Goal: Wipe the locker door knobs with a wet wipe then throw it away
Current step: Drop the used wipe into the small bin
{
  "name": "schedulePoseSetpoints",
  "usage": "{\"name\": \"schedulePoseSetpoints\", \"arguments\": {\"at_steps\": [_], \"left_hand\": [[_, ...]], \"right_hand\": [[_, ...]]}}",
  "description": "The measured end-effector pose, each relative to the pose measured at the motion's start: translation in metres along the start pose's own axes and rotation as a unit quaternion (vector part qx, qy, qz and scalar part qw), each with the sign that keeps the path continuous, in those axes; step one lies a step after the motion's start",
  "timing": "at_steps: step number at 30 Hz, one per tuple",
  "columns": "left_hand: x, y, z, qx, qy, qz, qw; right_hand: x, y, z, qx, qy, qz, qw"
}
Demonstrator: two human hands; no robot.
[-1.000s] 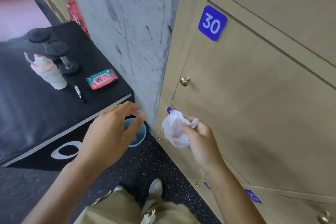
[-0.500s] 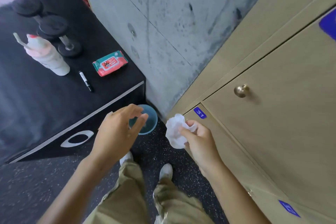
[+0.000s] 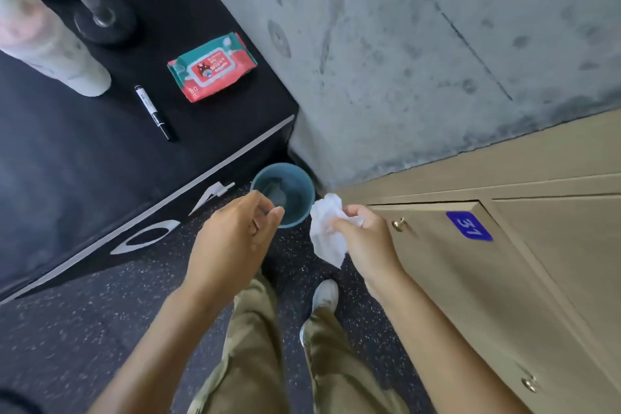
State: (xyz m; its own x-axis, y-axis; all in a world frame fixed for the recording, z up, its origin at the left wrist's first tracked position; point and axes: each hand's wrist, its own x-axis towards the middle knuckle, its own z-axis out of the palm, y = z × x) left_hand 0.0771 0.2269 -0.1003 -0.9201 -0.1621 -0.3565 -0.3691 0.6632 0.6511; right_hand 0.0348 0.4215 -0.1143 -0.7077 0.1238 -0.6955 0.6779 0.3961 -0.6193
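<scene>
My right hand (image 3: 366, 242) pinches a crumpled white wet wipe (image 3: 327, 235), which hangs just left of a brass door knob (image 3: 399, 223) on the tan locker door marked 31 (image 3: 453, 265). A second brass knob (image 3: 530, 383) sits lower right. A small blue bin (image 3: 299, 191) stands on the floor in the corner, just above and left of the wipe, with something pale inside. My left hand (image 3: 232, 242) hovers over the bin's near rim, fingers loosely curled, holding nothing.
A black box (image 3: 100, 158) at left carries a pack of wet wipes (image 3: 212, 66), a black marker (image 3: 155, 112), a pale bottle (image 3: 50, 47) and a dumbbell (image 3: 100, 17). A grey concrete wall (image 3: 403, 44) rises behind the bin. My legs and shoes stand on speckled dark flooring.
My view has tilted down from locker 30 toward the floor and bin. Both hands have lowered toward the bin, the right still holding the wipe.
</scene>
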Motion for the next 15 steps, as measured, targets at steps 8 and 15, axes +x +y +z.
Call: {"name": "schedulePoseSetpoints", "arguments": {"at_steps": [8, 15], "left_hand": [[0.047, -0.061, 0.024, -0.032, 0.007, -0.044, 0.998], [0.080, -0.100, 0.041, -0.083, 0.014, -0.066, 0.994]], "right_hand": [[0.101, 0.031, 0.067, 0.000, -0.011, 0.060, 0.998], [0.181, 0.073, 0.129, -0.082, -0.027, 0.077, 0.993]]}}
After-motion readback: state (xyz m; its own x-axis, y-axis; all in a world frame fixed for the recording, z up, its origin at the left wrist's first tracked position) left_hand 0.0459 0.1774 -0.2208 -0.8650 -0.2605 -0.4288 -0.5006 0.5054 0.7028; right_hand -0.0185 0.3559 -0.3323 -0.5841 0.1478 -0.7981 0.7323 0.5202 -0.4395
